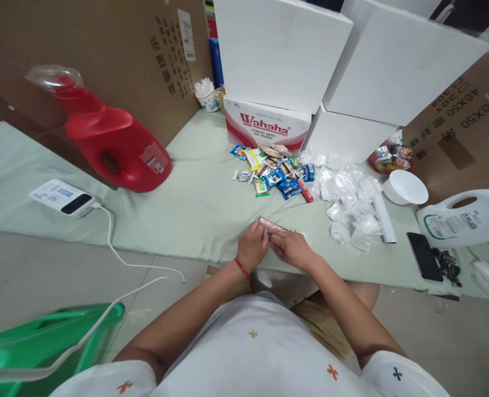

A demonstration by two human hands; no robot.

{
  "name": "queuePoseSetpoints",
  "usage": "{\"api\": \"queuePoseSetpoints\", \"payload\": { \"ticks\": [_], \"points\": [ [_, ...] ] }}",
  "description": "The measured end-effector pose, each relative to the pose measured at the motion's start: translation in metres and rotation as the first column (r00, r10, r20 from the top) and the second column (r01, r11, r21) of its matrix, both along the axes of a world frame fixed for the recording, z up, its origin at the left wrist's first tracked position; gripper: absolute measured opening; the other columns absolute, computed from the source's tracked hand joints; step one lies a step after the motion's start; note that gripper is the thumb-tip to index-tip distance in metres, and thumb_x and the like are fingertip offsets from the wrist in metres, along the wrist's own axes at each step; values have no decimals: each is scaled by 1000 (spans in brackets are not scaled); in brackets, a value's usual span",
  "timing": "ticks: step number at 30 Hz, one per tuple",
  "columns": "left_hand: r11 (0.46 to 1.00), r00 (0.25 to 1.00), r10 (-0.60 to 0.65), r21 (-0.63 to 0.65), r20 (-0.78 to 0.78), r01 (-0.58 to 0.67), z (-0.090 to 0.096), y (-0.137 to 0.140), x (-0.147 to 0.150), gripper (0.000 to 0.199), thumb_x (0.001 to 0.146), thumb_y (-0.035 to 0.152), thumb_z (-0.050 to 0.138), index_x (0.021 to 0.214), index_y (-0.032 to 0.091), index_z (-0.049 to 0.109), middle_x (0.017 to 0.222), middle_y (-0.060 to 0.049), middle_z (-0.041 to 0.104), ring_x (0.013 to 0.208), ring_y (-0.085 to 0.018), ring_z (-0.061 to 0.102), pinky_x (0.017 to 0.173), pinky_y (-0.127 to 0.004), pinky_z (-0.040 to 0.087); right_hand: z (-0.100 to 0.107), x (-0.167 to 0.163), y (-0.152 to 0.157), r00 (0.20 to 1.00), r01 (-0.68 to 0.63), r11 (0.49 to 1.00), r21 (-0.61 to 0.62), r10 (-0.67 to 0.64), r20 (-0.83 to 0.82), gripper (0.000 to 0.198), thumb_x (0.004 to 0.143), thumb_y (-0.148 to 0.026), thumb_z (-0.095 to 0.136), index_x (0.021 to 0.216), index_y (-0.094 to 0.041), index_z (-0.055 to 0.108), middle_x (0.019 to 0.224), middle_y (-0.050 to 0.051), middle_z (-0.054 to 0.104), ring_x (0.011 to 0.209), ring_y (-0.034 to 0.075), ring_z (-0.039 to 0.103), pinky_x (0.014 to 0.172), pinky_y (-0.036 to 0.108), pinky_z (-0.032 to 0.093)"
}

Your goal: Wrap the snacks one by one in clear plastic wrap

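Close to the table's front edge, my left hand [253, 246] and my right hand [291, 246] meet at a thin, flat reddish-brown packet [274, 224]. The fingers of both hands are closed on it, the left at its near-left end and the right along its lower side. A red cord circles my left wrist. Beyond my hands lies a heap of small wrapped snacks [275, 175] in blue, yellow, green and brown. To the right of them spreads a pile of crumpled clear plastic bags [347, 193]. What exactly the packet contains I cannot tell.
A red jug [124, 143] and a white device [64, 197] with a cable stand left. White boxes [283, 55] and a Wahaha carton [265, 127] rise behind. Right are a white bowl [405, 187], white jug [455, 220], plastic roll [384, 218] and phone [424, 256].
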State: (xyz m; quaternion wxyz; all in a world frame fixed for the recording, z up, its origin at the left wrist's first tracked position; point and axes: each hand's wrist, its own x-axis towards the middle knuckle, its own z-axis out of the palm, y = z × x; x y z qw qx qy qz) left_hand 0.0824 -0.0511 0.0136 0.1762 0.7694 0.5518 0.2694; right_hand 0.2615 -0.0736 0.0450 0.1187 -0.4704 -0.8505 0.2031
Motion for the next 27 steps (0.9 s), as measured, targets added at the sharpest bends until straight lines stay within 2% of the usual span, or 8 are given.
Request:
{"api": "queuePoseSetpoints", "payload": {
  "ticks": [3, 7, 11, 15, 18, 20, 24, 27],
  "points": [
    [998, 1000, -2, 59, 23, 0, -16, -6, 7, 20, 100, 26, 49, 105, 19, 68, 99, -10, 65, 86, -21, 63, 74, -31, 49, -11, 11, -2, 951, 35, 998, -47, -48, -305, 22, 99, -24, 55, 116, -25, 70, 144, 8, 65, 122, 23, 66, 95, 36, 53],
    [979, 1000, 11, 202, 6, -12, -24, -7, 6, 22, 100, 34, 57, 106, 20, 72, 122, -15, 65, 105, -26, 62, 88, -38, 51, -21, 23, -5, 719, 153, 962, -228, -267, -642, 24, 99, -42, 61, 112, -24, 70, 142, 11, 64, 109, 22, 68, 89, 36, 55],
    [965, 997, -72, 253, 0, 70, -19, -6, 6, 16, 99, 27, 57, 98, 22, 73, 134, -10, 69, 126, -28, 59, 106, -48, 41, -17, 33, -10, 549, 182, 907, -379, -414, -727, 28, 95, -49, 64, 103, -22, 71, 134, 12, 67, 95, 20, 69, 83, 36, 57],
    [974, 993, -115, 200, 34, 106, -15, -4, 8, 18, 100, 23, 55, 102, 23, 73, 128, -8, 74, 129, -25, 61, 114, -50, 36, -12, 66, -22, 427, 560, 753, -346, -620, -658, 33, 93, -50, 59, 105, -21, 70, 121, 11, 72, 89, 21, 67, 82, 37, 56],
    [983, 991, -127, 142, 44, 120, -15, -1, 9, 22, 98, 21, 56, 111, 23, 73, 127, -9, 73, 127, -25, 62, 106, -44, 44, -17, 92, -35, 424, 745, 587, -316, -783, -455, 52, 90, -63, 56, 114, -18, 70, 108, 12, 75, 90, 24, 66, 81, 38, 54],
    [984, 991, -130, 124, 34, 125, -15, 1, 10, 23, 97, 20, 56, 111, 23, 74, 126, -9, 74, 126, -25, 62, 103, -44, 46, -22, 97, -40, 459, 786, 549, -284, -826, -328, 61, 92, -71, 47, 112, -18, 71, 102, 13, 76, 93, 27, 66, 85, 40, 53],
    [984, 992, -125, 128, 16, 122, -15, 1, 10, 20, 97, 20, 56, 107, 24, 74, 127, -9, 73, 128, -27, 61, 103, -45, 46, -25, 78, -36, 605, 731, 640, -236, -769, -208, 57, 96, -67, 44, 97, -20, 75, 92, 11, 73, 93, 27, 65, 88, 39, 50],
    [984, 993, -117, 138, 10, 115, -16, 0, 10, 20, 97, 20, 56, 106, 23, 74, 127, -8, 73, 129, -28, 60, 103, -45, 46, -18, 66, -36, 654, 656, 718, -230, -694, -300, 39, 91, -54, 58, 96, -20, 77, 90, 7, 68, 82, 22, 61, 79, 35, 49]
  ]
}}
